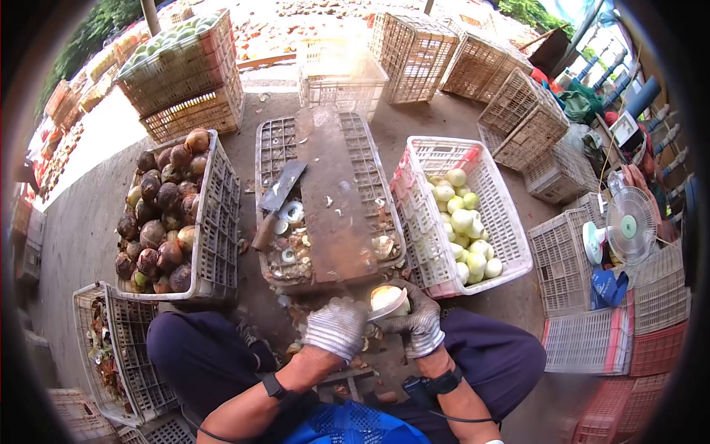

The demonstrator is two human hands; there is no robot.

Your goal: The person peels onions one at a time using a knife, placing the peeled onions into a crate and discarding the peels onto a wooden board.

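Note:
My right hand (416, 320), in a dirty striped glove, is wrapped round a partly peeled pale bulb (386, 298) with a strip of skin curling off it. Close to its left is my left hand (337, 325), gloved too, its fingers curled; what they hold, if anything, is hidden. Beyond my hands a brown board (333, 200) lies across an upturned crate (265, 144). A cleaver (277, 196) rests at the board's left side among peelings. Brown unpeeled bulbs (153, 233) fill the left crate (211, 214). Peeled pale bulbs (464, 222) sit in the right crate (506, 211).
A crate with peel scraps (133, 348) stands beside my left knee. Stacked crates (185, 81) rise at the back left. More crates (414, 55) line the back and right. A white fan (629, 226) stands at the right.

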